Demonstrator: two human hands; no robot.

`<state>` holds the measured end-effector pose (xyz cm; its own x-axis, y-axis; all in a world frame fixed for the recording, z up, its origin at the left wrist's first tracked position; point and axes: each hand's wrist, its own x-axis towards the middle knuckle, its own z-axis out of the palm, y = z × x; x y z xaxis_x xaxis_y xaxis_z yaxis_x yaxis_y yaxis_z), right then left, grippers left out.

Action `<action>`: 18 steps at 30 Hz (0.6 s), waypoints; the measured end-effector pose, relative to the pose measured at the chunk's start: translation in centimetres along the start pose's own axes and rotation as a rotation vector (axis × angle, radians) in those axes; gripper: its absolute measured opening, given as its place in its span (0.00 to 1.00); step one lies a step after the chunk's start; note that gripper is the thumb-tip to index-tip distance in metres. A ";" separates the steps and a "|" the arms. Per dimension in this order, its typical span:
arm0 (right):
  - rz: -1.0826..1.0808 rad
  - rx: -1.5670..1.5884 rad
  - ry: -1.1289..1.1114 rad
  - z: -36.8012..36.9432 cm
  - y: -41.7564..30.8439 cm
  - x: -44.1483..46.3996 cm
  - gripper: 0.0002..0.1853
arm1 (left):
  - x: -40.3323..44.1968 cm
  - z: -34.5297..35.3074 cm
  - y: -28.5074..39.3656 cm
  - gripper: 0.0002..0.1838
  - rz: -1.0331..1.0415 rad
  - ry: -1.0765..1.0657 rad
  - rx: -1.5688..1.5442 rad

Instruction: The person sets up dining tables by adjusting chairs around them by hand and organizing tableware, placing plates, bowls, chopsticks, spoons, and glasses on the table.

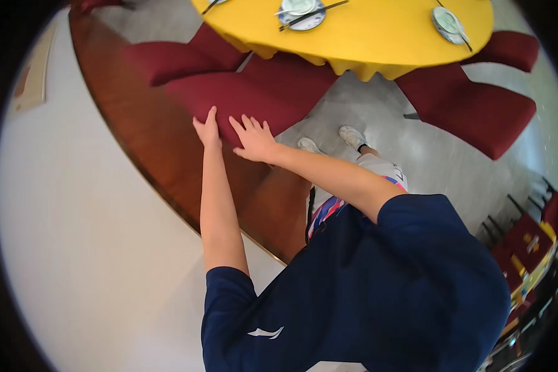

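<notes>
A dark red chair (260, 93) stands partly under the yellow tablecloth of a round table (378, 37). My left hand (208, 128) is at the near left edge of the chair's back, its thumb and a finger on either side of that edge; its other fingers are hard to make out. Just to the right, my right hand (254, 137) rests on the same chair back with its fingers spread.
More red chairs stand at the left (186, 59) and right (471, 111) of the table. Plates with chopsticks (302, 12) lie on the cloth. A brown wall panel (130, 93) and white wall (93, 235) are close on the left. Other chairs (524, 245) are at lower right.
</notes>
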<state>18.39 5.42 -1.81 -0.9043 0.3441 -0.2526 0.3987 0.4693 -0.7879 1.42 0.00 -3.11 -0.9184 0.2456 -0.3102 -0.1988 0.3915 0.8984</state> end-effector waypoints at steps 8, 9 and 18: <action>0.020 -0.059 0.049 0.1 -0.6 0.9 0.51 | 0.9 0.9 0.4 0.32 -0.031 0.020 -0.137; -0.041 -0.099 0.065 0.3 -0.7 0.9 0.51 | 1.0 0.8 0.1 0.32 -0.038 0.013 -0.135; -0.163 -0.116 0.115 -0.5 -1.1 0.3 0.48 | 0.7 1.9 0.2 0.33 0.045 0.057 -0.163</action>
<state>17.78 5.39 -0.76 -0.9374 0.3435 -0.0566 0.2699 0.6145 -0.7413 1.38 1.96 -3.79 -0.9447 0.2072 -0.2542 -0.2051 0.2313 0.9510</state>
